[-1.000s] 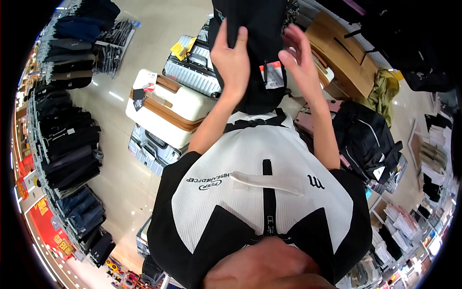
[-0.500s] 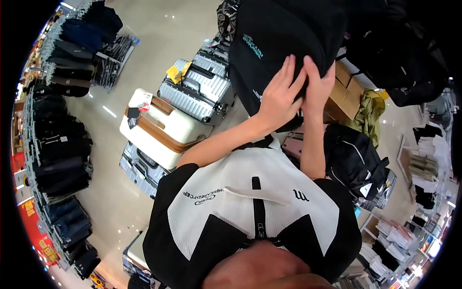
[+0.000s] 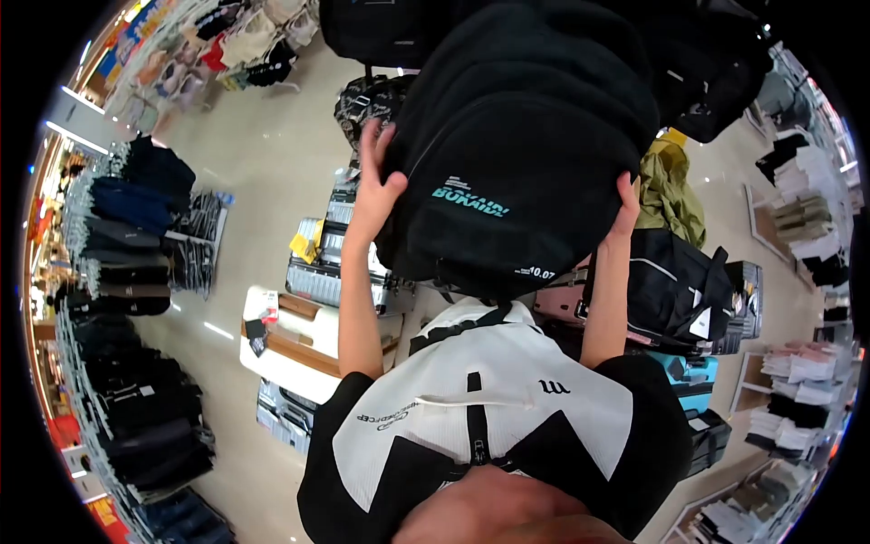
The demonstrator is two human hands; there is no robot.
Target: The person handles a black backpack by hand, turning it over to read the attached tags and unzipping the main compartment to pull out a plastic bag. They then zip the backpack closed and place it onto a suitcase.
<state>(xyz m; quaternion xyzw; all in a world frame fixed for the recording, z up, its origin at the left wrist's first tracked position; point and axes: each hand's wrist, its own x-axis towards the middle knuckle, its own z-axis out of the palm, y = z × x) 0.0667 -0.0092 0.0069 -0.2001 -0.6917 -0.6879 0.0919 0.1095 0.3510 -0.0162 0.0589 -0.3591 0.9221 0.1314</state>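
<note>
A large black backpack [image 3: 507, 136] fills the upper middle of the head view, its front panel facing me with teal lettering and a small white "10.07" near the bottom edge. My left hand [image 3: 373, 186] is at its left side, fingers spread and stretched upward, the thumb close to the fabric. On the opposite side, my right hand [image 3: 622, 213] is against the bag's lower right edge, its fingers bent around it and partly hidden. The bag's back and straps are out of sight.
Silver suitcases [image 3: 317, 283] and a cream suitcase with brown trim [image 3: 299, 363] stand at left. A pink case [image 3: 560, 302], a black bag [image 3: 675, 281], a turquoise case [image 3: 693, 376] and olive cloth [image 3: 669, 186] are at right. Clothes racks [image 3: 136, 363] line the left side.
Both hands were together on the front of the backpack; now they are apart at its two sides. The backpack's front has turned more squarely toward me, and the view has shifted.
</note>
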